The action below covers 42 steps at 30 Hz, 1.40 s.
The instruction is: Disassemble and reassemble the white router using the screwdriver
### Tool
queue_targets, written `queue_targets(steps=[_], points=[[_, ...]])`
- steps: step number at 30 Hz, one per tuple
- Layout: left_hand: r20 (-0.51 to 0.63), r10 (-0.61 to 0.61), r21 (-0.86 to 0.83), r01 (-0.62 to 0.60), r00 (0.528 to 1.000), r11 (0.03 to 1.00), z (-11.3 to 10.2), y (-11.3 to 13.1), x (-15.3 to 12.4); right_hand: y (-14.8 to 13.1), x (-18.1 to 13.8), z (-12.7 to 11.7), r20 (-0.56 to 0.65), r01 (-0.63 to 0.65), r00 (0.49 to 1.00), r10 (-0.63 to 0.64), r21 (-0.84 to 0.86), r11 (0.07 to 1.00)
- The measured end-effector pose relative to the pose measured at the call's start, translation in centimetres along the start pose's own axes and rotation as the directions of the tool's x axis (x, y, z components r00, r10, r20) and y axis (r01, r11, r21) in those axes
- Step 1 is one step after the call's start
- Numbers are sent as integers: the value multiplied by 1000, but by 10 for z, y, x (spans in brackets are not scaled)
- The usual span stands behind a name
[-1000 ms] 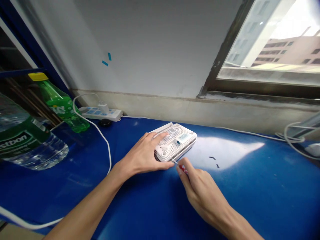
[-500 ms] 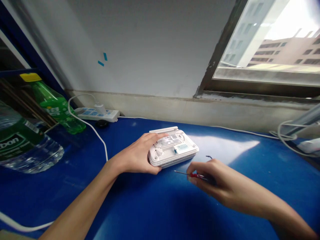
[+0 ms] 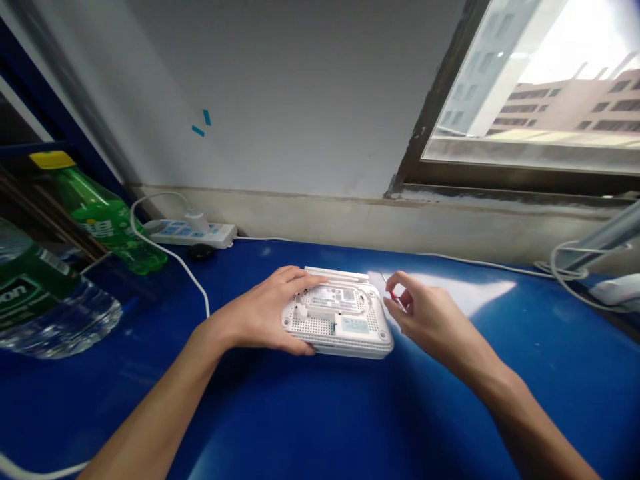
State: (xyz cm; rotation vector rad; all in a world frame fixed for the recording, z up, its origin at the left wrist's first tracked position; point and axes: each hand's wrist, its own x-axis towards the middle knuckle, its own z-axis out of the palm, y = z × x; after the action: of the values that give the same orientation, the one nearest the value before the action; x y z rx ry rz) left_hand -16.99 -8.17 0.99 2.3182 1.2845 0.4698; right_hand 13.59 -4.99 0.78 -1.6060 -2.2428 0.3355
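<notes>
A white router [image 3: 320,325] rests on the blue table with its vented, labelled underside facing up and an antenna [image 3: 337,273] folded along its far edge. My left hand [image 3: 273,310] grips its left end, fingers over the top and thumb along the near side. To the right of the router, my right hand [image 3: 417,303] pinches a small screwdriver with a red handle [image 3: 393,294]. The thin metal shaft points up and left, close to the router's far right corner. Most of the handle is hidden by my fingers.
On the left stand a green bottle with a yellow cap [image 3: 105,213] and a large clear water bottle [image 3: 47,293]. A white power strip [image 3: 215,235] with a plugged-in cable lies by the wall, near a small black object [image 3: 201,252]. White cord [image 3: 563,270] coils at right.
The router has turned so its near edge faces me more squarely. My right hand has moved up and away from me, and the screwdriver now points away toward the far right corner.
</notes>
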Motion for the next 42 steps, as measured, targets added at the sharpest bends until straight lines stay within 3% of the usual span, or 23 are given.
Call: queue_targets(steps=[8,14,18,22,25,27,31,35,39,42], points=[[-20,28,24,-27,999,999,0,0,4,7,-6,15,92,74,994,-57,-196,978],[-34,77,-15,-78,996,997,-3,-3,4,14,-3,19,69,120,992,-109,-173,978],[-85,74,-11,-75,994,997,-7,4,3,18,-2,16,-86,89,992,-91,-26,996],[-150,72,-28,-77,986,997,-14,13,3,15,-3,5,-241,119,970,-39,331,936],[-147,69,-76,-81,987,994,-16,16,4,12,-5,-4,-152,243,970,-190,558,794],[-139,59,-111,-75,989,991,-15,16,5,12,-7,-9,-60,287,944,-324,630,722],[-197,60,-111,-83,978,990,-12,15,5,16,-10,-9,-57,334,915,-398,660,673],[-360,121,-51,-149,925,988,-13,11,3,17,-9,1,-82,336,920,-383,668,664],[-539,196,10,-227,819,974,-14,10,4,13,-8,11,-112,305,936,-333,732,609],[-635,188,40,-210,750,977,-12,11,5,6,-9,14,-67,220,953,-295,823,524]])
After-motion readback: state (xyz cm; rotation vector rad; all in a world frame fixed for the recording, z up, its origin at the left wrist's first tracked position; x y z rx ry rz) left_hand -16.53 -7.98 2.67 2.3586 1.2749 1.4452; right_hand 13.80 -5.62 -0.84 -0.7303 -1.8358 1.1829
